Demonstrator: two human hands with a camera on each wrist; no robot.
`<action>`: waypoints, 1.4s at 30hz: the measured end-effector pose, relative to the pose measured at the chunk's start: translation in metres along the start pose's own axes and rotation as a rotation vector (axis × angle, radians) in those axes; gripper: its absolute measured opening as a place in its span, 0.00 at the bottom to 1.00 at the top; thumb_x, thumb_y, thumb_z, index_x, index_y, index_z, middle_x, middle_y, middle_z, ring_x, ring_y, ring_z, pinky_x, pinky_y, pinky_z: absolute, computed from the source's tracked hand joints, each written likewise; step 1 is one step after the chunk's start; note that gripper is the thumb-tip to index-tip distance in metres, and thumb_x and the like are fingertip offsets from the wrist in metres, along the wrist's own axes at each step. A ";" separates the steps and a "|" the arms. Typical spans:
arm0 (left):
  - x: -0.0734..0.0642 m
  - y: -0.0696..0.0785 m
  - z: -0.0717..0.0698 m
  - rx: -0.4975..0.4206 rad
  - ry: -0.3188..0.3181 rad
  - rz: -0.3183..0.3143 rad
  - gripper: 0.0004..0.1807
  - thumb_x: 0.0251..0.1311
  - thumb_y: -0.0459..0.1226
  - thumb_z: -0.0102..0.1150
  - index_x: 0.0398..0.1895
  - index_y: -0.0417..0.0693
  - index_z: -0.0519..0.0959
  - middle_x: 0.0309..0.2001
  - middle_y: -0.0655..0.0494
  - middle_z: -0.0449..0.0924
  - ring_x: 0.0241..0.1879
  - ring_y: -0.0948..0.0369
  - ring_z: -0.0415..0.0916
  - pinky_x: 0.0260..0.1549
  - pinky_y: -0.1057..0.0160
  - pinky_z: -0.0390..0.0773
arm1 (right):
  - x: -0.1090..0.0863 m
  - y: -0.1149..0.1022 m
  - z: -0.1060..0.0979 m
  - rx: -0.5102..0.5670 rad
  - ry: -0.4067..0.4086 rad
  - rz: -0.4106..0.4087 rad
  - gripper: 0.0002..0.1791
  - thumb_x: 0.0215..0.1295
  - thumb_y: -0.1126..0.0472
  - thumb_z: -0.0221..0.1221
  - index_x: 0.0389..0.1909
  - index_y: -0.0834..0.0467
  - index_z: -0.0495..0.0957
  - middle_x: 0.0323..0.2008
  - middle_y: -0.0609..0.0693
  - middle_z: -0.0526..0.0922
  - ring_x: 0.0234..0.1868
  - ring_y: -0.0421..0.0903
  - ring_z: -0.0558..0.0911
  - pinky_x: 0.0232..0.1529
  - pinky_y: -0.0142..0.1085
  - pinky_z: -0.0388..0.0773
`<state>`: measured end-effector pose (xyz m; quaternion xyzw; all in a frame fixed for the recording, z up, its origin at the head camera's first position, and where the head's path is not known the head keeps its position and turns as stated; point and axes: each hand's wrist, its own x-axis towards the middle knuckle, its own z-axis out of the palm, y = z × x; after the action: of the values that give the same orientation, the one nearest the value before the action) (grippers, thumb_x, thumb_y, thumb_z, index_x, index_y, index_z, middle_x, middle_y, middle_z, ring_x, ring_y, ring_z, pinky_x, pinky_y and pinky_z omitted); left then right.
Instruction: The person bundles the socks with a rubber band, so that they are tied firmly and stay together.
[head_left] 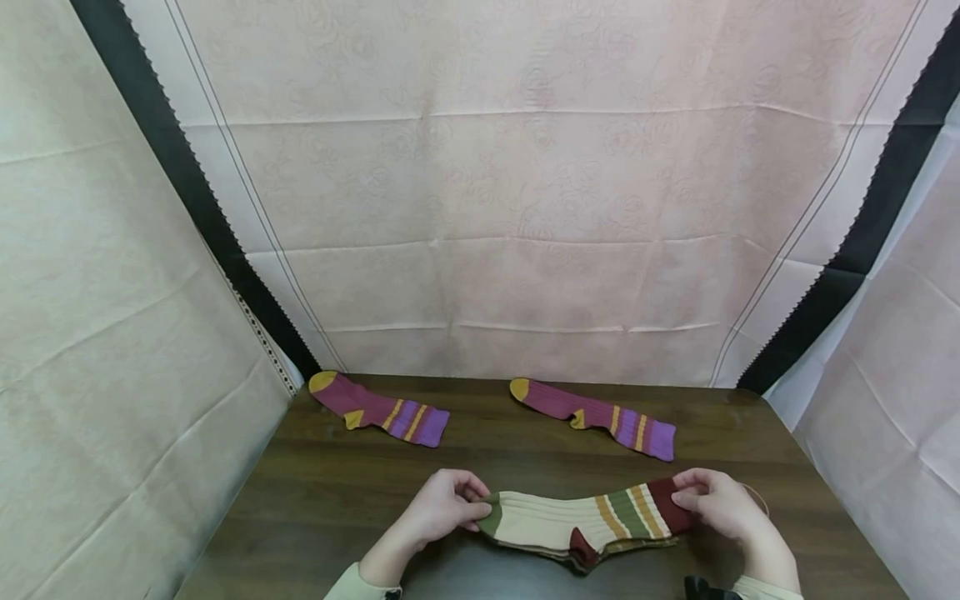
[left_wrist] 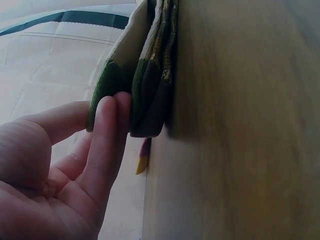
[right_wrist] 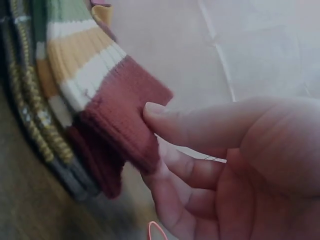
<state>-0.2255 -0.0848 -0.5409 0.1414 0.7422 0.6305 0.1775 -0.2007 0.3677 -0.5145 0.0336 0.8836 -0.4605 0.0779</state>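
Observation:
A cream sock [head_left: 551, 518] with a green toe, a dark red heel and cuff, and green and mustard stripes stretches between both hands at the front of the table. My left hand [head_left: 444, 507] pinches its green toe [left_wrist: 106, 82] between thumb and fingers. At the other end, my right hand [head_left: 722, 502] pinches the dark red cuff [right_wrist: 127, 107], thumb on top. Beneath it lies a stack of more socks [right_wrist: 37, 110]; one has a matching dark red cuff, others show dark knit with yellowish patterning. In the left wrist view the held toe stands apart from those below.
Two purple socks with yellow toes and heels lie farther back on the dark wooden table [head_left: 315, 500]: one sock [head_left: 382, 410] at left, the other sock [head_left: 592, 417] right of centre. Pale cloth walls [head_left: 525, 208] enclose the table's back and sides.

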 end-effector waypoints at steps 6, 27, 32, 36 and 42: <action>-0.001 0.000 -0.002 -0.006 -0.006 -0.013 0.08 0.62 0.27 0.73 0.42 0.34 0.84 0.33 0.49 0.83 0.29 0.59 0.83 0.31 0.56 0.89 | 0.003 0.003 0.003 -0.035 0.024 -0.011 0.17 0.71 0.69 0.66 0.54 0.78 0.78 0.40 0.57 0.88 0.39 0.46 0.81 0.35 0.34 0.77; 0.000 -0.006 -0.002 0.017 -0.005 -0.019 0.13 0.62 0.27 0.73 0.49 0.33 0.84 0.36 0.48 0.82 0.31 0.58 0.83 0.34 0.53 0.90 | 0.001 0.004 0.002 -0.082 0.054 0.017 0.10 0.70 0.67 0.66 0.44 0.71 0.80 0.34 0.51 0.86 0.36 0.47 0.80 0.34 0.36 0.76; -0.001 -0.007 -0.002 0.021 -0.009 -0.014 0.13 0.62 0.26 0.72 0.49 0.32 0.83 0.36 0.48 0.82 0.31 0.58 0.83 0.34 0.51 0.90 | 0.003 0.005 0.003 -0.029 0.027 0.052 0.12 0.71 0.66 0.66 0.46 0.72 0.78 0.35 0.51 0.84 0.36 0.47 0.79 0.34 0.39 0.78; -0.001 -0.006 -0.002 0.021 -0.014 -0.019 0.13 0.62 0.26 0.72 0.49 0.32 0.84 0.36 0.48 0.82 0.31 0.58 0.83 0.35 0.52 0.90 | 0.004 0.005 0.003 -0.021 0.025 0.055 0.14 0.71 0.65 0.67 0.47 0.72 0.77 0.35 0.50 0.84 0.37 0.47 0.80 0.35 0.42 0.79; 0.000 -0.006 -0.003 0.020 -0.015 -0.019 0.12 0.62 0.26 0.73 0.48 0.33 0.84 0.36 0.47 0.82 0.31 0.58 0.83 0.34 0.55 0.89 | 0.005 0.006 0.004 -0.034 0.032 0.060 0.14 0.70 0.65 0.67 0.46 0.71 0.78 0.34 0.50 0.84 0.36 0.47 0.80 0.34 0.42 0.79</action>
<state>-0.2265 -0.0886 -0.5462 0.1410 0.7484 0.6204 0.1876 -0.2048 0.3679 -0.5227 0.0662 0.8911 -0.4421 0.0782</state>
